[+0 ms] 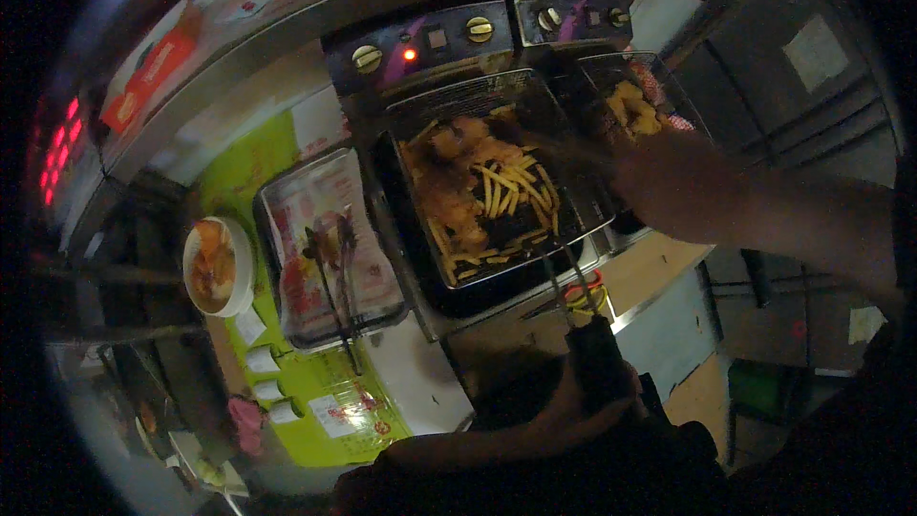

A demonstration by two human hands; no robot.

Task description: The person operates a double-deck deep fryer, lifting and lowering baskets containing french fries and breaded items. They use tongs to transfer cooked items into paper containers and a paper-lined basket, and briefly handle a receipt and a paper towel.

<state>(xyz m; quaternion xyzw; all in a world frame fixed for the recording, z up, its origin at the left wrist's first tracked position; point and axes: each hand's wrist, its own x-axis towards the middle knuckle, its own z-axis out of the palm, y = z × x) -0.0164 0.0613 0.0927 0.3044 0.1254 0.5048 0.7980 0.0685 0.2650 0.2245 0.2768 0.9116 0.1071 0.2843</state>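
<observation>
My left hand (pixel 587 387) is closed around the black handle of a wire fryer basket (pixel 450 279) at the lower middle. French fries (pixel 505 186) and browned fried pieces (pixel 458 150) lie in that basket, over the fryer. My right hand (pixel 655 183) is blurred at the right of the basket, with a dark, thin thing reaching from it towards the food; its kind and the grip cannot be made out. Beyond this hand, a second wire basket (pixel 663 61) holds golden fried pieces (pixel 634 107). Coloured bands (pixel 587 294) show near the first basket's handle.
Left of the fryer, tongs (pixel 337 308) rest on a paper-lined metal tray (pixel 276 258) over a green sheet (pixel 315 437). A white bowl (pixel 247 265) with orange-brown food stands farther left. Behind the baskets are control panels with knobs (pixel 480 29) and a lit lamp (pixel 410 54).
</observation>
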